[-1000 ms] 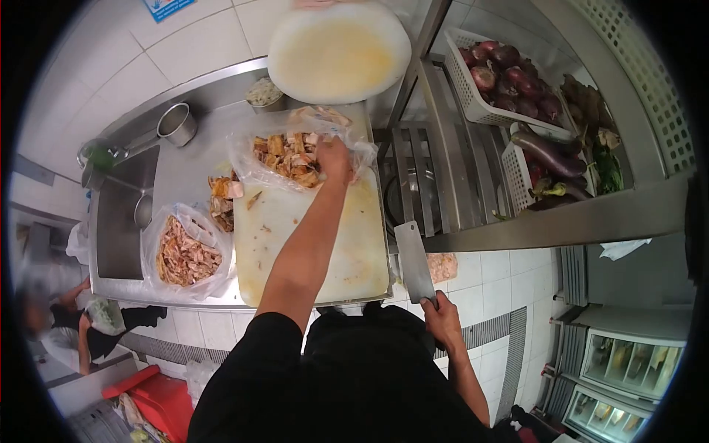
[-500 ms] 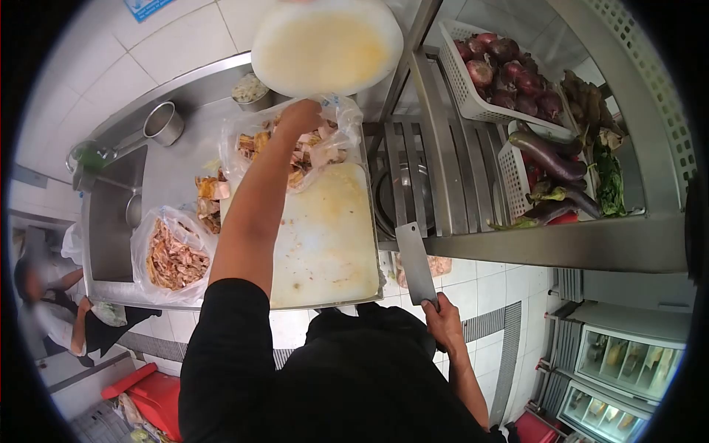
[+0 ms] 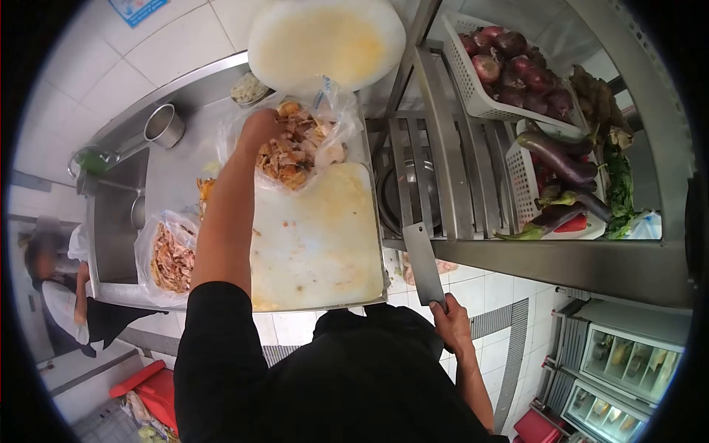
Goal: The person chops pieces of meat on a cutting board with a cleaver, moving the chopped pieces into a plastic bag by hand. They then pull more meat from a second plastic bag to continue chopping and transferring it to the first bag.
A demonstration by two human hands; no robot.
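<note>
My left hand [image 3: 261, 130] is at the left side of an open clear plastic bag [image 3: 336, 122] filled with chopped cooked meat [image 3: 294, 148]; its fingers are partly hidden among the pieces and the plastic. The bag rests at the back of a stained white cutting board [image 3: 317, 244]. My right hand [image 3: 452, 323] grips the handle of a cleaver [image 3: 423, 263], held out over the floor right of the board, blade pointing away from me. A second bag of sliced meat [image 3: 172, 258] sits left of the board, partly behind my left arm.
A round white board [image 3: 325, 44] leans at the back wall. Left are a metal pot [image 3: 164, 127] and a sink [image 3: 118, 214]. The right rack bears baskets of onions [image 3: 517, 70] and eggplants [image 3: 557, 159]. Another person [image 3: 66, 295] is at the far left.
My left hand has moved left within the bag, uncovering more meat. A hand-held look of the bag's rim has shifted. My right hand keeps the cleaver in nearly the same place.
</note>
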